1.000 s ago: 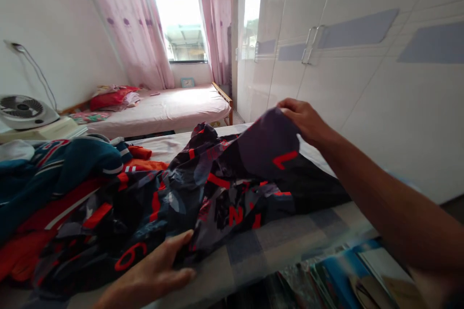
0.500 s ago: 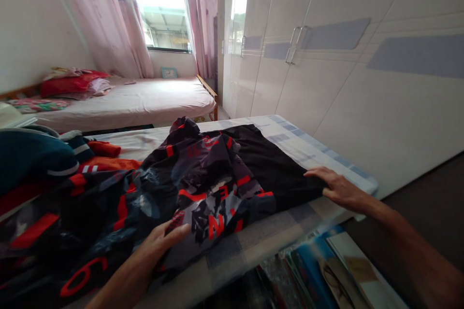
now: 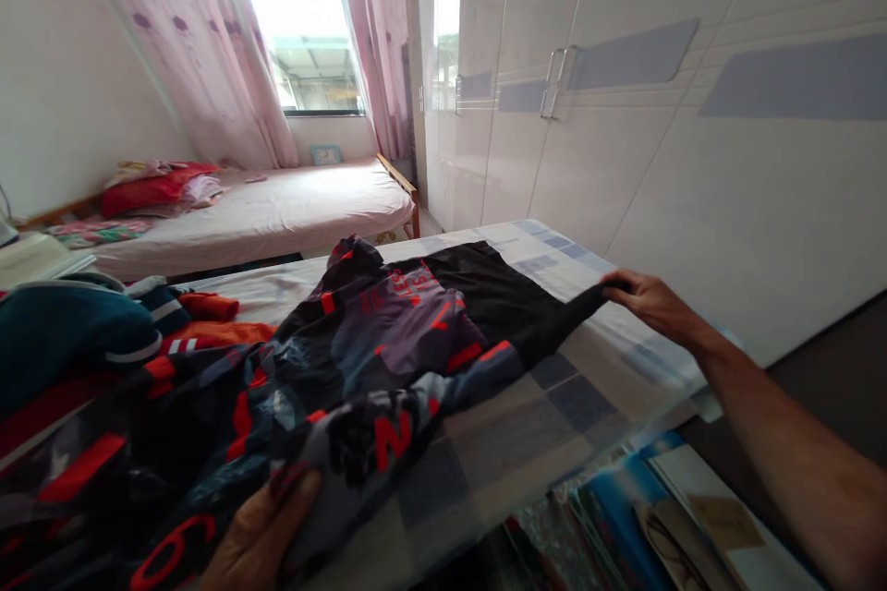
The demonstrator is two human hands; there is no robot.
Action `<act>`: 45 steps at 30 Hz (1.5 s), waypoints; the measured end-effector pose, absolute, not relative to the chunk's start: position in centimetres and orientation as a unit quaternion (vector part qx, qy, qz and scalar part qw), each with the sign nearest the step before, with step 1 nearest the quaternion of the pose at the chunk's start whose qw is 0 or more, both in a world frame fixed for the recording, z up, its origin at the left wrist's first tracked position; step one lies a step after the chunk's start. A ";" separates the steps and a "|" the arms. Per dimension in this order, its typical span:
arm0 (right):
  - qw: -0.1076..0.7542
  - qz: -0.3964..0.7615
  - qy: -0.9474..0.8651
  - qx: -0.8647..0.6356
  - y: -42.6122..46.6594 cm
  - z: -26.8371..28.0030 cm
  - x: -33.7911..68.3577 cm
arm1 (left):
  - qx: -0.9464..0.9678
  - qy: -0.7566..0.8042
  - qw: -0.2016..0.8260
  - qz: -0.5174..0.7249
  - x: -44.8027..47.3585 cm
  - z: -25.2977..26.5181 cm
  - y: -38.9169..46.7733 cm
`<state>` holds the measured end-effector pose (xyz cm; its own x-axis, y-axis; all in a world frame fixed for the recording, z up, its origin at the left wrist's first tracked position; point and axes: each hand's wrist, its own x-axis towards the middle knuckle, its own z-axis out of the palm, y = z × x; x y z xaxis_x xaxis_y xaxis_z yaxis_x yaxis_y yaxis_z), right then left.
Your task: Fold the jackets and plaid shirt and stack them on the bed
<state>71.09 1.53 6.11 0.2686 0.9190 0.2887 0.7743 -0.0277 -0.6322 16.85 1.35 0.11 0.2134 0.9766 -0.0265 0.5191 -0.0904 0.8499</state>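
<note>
Both hands grasp a dark garment (image 3: 416, 323) with red lettering, which lies spread across a checked sheet (image 3: 624, 365) in the middle of the scene. The right hand (image 3: 641, 300) pinches a black edge of it at the right, drawing that part into a narrow, raised strip; the left hand (image 3: 263, 522) clasps the near edge, thumb on top, close to a red letter N. At the left, dark cloth with a red 6 (image 3: 173, 554) adjoins the garment; whether they are 1 piece or 2, I cannot tell. Teal clothing (image 3: 83, 328) and orange clothing (image 3: 225, 332) are heaped beyond it. Books (image 3: 610, 517) sit below the sheet's near edge. Farther off are a bed (image 3: 297, 203) and a window (image 3: 297, 18), with a white wardrobe (image 3: 624, 157) along the right.
</note>
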 end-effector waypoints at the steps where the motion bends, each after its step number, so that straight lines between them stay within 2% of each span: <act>1: 0.385 0.104 -0.587 -0.704 3.1 5.9 70.8 | 0.671 0.557 0.360 0.332 16.9 -0.1 2.1; 4: 0.424 0.130 -0.542 -0.714 7.3 3.8 69.7 | 0.640 0.595 0.333 0.354 17.9 -0.1 4.2; 8: 0.337 0.139 -0.540 -0.759 9.8 0.9 68.1 | 0.612 0.623 0.390 0.293 19.6 1.3 4.9; 11: 0.356 0.052 -0.544 -0.758 9.8 1.4 67.6 | 0.615 0.613 0.365 0.337 19.9 2.2 5.1; 14: 0.388 -0.062 -0.535 -0.747 9.8 2.2 67.6 | 0.641 0.616 0.273 0.368 19.6 1.6 6.4; 16: 0.348 -0.085 -0.542 -0.760 9.9 1.7 67.6 | 0.664 0.618 0.228 0.354 19.5 0.6 7.6; 20: 0.193 -0.093 -0.567 -0.795 10.1 -0.8 67.2 | 0.700 0.638 0.173 0.271 19.8 -0.4 8.8; 22: 0.169 -0.133 -0.559 -0.801 10.3 -0.8 66.4 | 0.711 0.651 0.130 0.234 20.0 -0.2 8.5; 24: 0.190 -0.149 -0.563 -0.790 10.8 0.5 64.8 | 0.715 0.659 0.089 0.213 20.2 0.1 8.0; 27: 0.217 -0.052 -0.597 -0.770 12.3 3.4 60.9 | 0.719 0.665 0.051 0.193 20.3 0.3 7.2; 30: 0.183 0.137 -0.619 -0.751 14.3 5.0 56.7 | 0.735 0.646 -0.023 0.206 20.2 0.0 6.8; 33: 0.140 0.307 -0.634 -0.696 16.1 4.8 53.4 | 0.786 0.536 -0.116 0.284 19.9 0.0 6.7; 36: 0.191 0.359 -0.678 -0.612 17.1 4.8 51.8 | 0.857 0.397 -0.106 0.312 20.0 0.7 6.4; 39: 0.336 0.303 -0.704 -0.548 17.5 6.4 51.4 | 0.919 0.307 -0.043 0.244 20.8 1.1 6.2; 45: 0.545 0.235 -0.659 -0.462 17.3 12.3 52.1 | 0.926 0.358 0.018 0.121 21.6 -1.6 6.9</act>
<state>52.13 17.30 12.31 0.0219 0.8651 0.5011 0.3521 0.4624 -0.8138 21.59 6.92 -1.58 0.7142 0.6673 0.2111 0.6587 -0.7428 0.1198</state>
